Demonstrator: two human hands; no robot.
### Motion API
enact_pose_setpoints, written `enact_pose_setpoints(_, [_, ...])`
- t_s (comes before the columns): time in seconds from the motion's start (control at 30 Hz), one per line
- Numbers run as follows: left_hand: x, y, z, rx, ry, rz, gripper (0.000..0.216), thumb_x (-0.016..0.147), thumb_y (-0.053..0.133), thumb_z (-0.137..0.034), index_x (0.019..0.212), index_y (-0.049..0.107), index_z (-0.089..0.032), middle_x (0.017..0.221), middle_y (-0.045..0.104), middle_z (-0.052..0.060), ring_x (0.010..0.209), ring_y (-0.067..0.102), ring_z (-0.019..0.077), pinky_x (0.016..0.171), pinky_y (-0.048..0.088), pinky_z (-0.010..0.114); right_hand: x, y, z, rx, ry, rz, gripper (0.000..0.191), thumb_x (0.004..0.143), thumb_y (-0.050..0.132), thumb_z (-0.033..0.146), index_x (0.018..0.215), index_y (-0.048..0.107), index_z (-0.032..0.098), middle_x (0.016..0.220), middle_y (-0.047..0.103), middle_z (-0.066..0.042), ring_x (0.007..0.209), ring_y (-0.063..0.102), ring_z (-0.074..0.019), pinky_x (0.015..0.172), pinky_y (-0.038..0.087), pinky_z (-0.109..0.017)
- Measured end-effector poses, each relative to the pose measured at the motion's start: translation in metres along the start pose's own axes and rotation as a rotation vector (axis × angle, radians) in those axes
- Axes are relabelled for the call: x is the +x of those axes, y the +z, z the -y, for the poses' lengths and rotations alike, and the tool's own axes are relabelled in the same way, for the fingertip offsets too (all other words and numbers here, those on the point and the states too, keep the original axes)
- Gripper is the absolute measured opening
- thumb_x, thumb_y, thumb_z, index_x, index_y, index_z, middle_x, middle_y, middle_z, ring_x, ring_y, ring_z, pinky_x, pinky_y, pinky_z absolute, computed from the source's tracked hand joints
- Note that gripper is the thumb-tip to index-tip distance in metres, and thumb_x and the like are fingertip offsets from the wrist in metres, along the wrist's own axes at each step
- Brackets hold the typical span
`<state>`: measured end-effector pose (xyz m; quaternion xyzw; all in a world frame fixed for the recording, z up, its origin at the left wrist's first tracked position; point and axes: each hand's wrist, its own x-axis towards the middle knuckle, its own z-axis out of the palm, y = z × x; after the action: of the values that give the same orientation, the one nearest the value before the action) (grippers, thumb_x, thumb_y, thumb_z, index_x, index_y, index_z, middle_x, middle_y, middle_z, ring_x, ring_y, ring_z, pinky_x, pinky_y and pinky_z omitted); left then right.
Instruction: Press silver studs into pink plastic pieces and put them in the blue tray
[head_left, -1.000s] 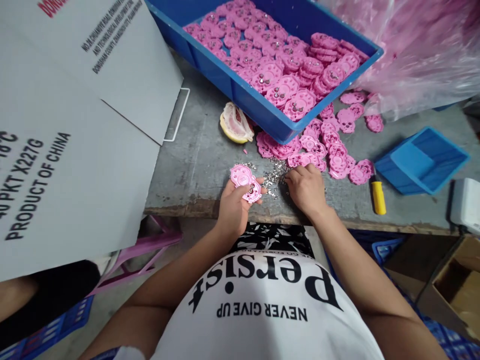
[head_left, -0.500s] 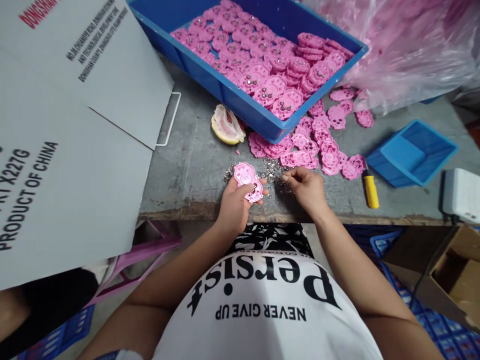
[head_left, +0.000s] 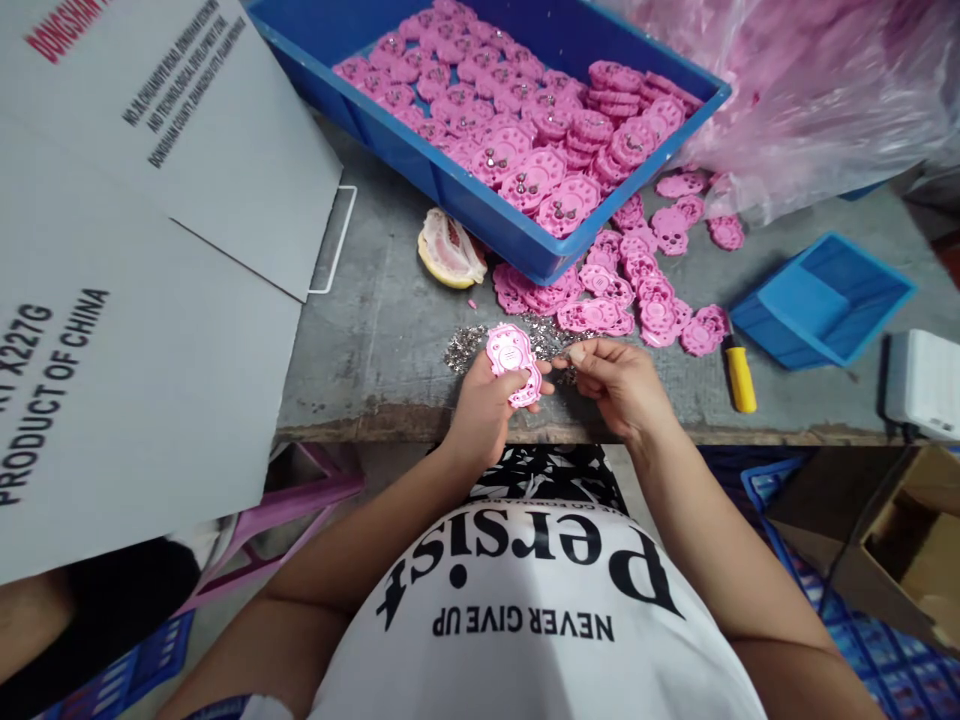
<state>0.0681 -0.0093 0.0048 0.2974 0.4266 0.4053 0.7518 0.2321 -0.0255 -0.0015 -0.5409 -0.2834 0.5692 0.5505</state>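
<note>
My left hand (head_left: 486,405) grips a pink plastic part (head_left: 511,352) with a scalloped edge, its thumb across the lower end. Close by on the right, my right hand (head_left: 619,380) is pinched, thumb against forefinger; whatever lies between the fingertips is too small to make out. Small shiny metal pieces (head_left: 465,348) are heaped on the table just behind both hands. Beyond them lie loose pink parts (head_left: 596,317), some overlapping.
A large blue bin (head_left: 420,165) holds many pink parts, several bearing metal pieces. Around it are a cut citrus fruit (head_left: 451,250), a yellow-handled tool (head_left: 740,378), a small blue tray (head_left: 825,305), a white box (head_left: 924,385), a plastic bag (head_left: 810,110) and a big grey carton (head_left: 150,300).
My left hand has shifted slightly right with the pink part. The right hand has turned a little, its fingertips lifting from the metal pieces toward the left hand.
</note>
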Motion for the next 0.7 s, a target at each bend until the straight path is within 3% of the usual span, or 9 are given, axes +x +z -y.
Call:
enact_pose_setpoints(0.2, [0.002,0.0,0.0,0.014,0.015,0.011,0.042,0.071,0.072,-0.021,0.109,0.056,-0.017,0.093,0.075,0.005,0.069,0.072,0.0179,0.052,0.046,0.024,-0.001,0.003,0.001,0.029,0.027,0.03,0.033,0.059,0.091,0.042,0.071,0.072,0.017,0.071,0.073,-0.004,0.045,0.028,-0.0049,0.045,0.019,-0.024])
enact_pose_setpoints(0.3, [0.003,-0.004,0.001,0.012,0.035,0.005,0.043,0.071,0.073,-0.022,0.11,0.056,-0.018,0.092,0.075,0.005,0.069,0.072,0.0175,0.052,0.046,0.023,0.007,-0.003,-0.005,-0.094,-0.048,-0.017,0.03,0.066,0.084,0.043,0.073,0.071,0.018,0.073,0.071,-0.004,0.048,0.034,-0.0075,0.048,0.025,-0.025])
enact_pose_setpoints(0.4, [0.006,-0.015,-0.001,-0.003,0.079,-0.044,0.044,0.071,0.074,-0.023,0.11,0.055,-0.018,0.091,0.075,0.005,0.069,0.071,0.0173,0.053,0.046,0.023,0.017,-0.014,-0.014,-0.521,-0.239,-0.163,0.017,0.076,0.073,0.035,0.075,0.069,0.019,0.074,0.069,-0.004,0.06,0.05,-0.0147,0.061,0.038,-0.03])
enact_pose_setpoints(0.5, [0.012,-0.035,-0.006,0.017,0.201,-0.161,0.042,0.071,0.072,-0.022,0.109,0.053,-0.019,0.09,0.075,0.003,0.069,0.071,0.0168,0.053,0.046,0.024,0.023,-0.016,-0.017,-1.054,-0.47,-0.211,0.01,0.081,0.064,0.022,0.086,0.072,0.018,0.091,0.072,-0.01,0.085,0.061,-0.0257,0.079,0.046,-0.038])
enact_pose_setpoints(0.6, [0.023,-0.062,-0.008,0.101,0.431,-0.328,0.038,0.075,0.07,-0.023,0.109,0.053,-0.021,0.093,0.075,0.002,0.073,0.071,0.0155,0.061,0.052,0.025,0.025,0.002,-0.016,-1.289,-0.649,-0.099,0.02,0.086,0.057,0.016,0.099,0.073,0.017,0.108,0.071,-0.015,0.101,0.06,-0.0303,0.088,0.046,-0.042])
enact_pose_setpoints(0.7, [0.041,-0.087,-0.005,0.209,0.647,-0.466,0.035,0.078,0.07,-0.025,0.109,0.053,-0.023,0.096,0.075,0.0,0.089,0.072,0.0154,0.084,0.055,0.029,0.031,0.034,-0.014,-1.435,-0.675,0.089,0.023,0.094,0.055,0.019,0.105,0.074,0.014,0.109,0.072,-0.016,0.101,0.058,-0.0309,0.09,0.046,-0.042])
